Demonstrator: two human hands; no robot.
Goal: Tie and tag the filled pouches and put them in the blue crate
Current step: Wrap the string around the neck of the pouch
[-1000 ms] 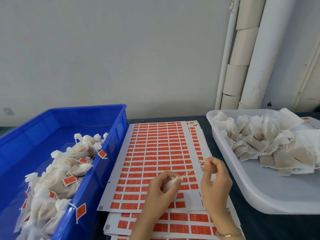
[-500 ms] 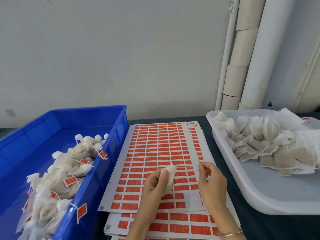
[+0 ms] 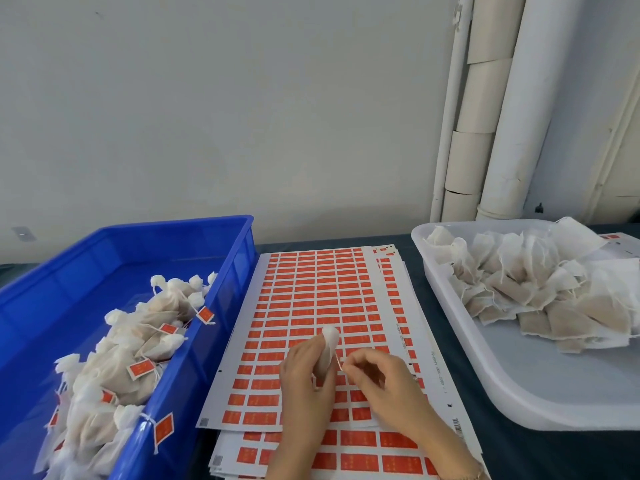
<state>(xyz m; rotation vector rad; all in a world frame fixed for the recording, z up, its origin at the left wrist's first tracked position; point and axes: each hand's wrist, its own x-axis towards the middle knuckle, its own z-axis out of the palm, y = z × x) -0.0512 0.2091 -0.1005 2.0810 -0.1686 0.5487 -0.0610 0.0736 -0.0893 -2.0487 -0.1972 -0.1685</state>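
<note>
My left hand grips a small white pouch upright over the sheets of orange tag stickers. Its gathered top sticks out above my fingers. My right hand pinches the pouch's thin string right beside the pouch. The blue crate stands at the left and holds several tied pouches with orange tags. One tag hangs over its right wall.
A white tray at the right holds a heap of untied filled pouches. The sticker sheets lie stacked on a dark tabletop. White pipes run up the wall behind the tray.
My right hand has moved in close to the pouch, pinching the string. My left hand has turned the pouch upright and raised it slightly.
</note>
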